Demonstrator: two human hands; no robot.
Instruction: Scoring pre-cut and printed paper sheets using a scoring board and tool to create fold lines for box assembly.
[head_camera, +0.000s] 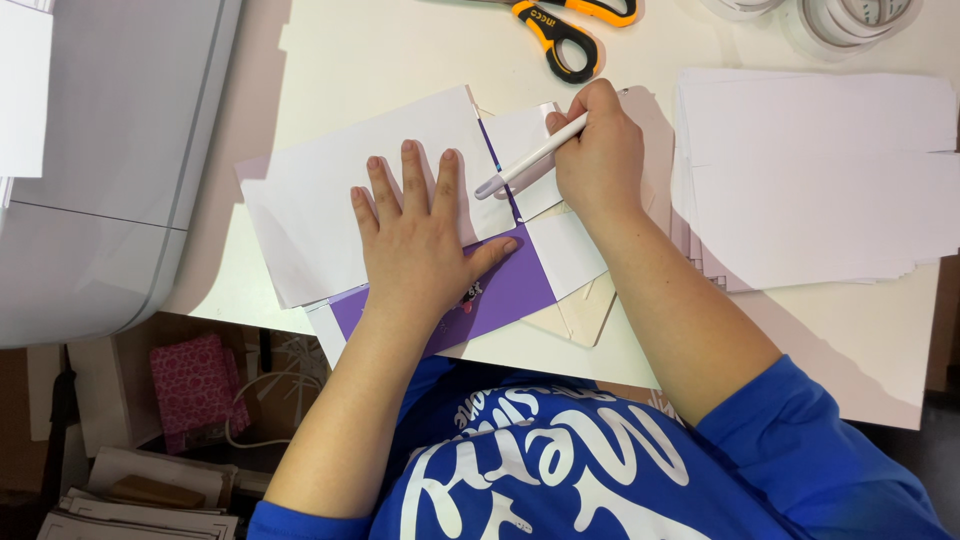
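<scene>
Left hand (420, 235) lies flat, fingers spread, pressing down on a white sheet (340, 190) in the middle of the table (400, 45). Its thumb reaches onto the purple card (515, 290) that peeks out from under the sheet, near the table's front edge. Right hand (598, 150) is curled tight around a slim white tool (530, 157), gripped like a pen and slanting down to the left. The tool's tip sits right at the sheet's right edge, beside a thin purple strip and a smaller white flap (525, 140). The two hands are near each other, not touching. Behind the right hand, orange-and-black scissors (565, 30) lie on the table. To the right, a stack of white paper (820, 170); at the far right corner, rolls of tape (850, 18). On the left sits a grey machine (100, 170). Below the table, a pink box (195, 385) among cardboard.
</scene>
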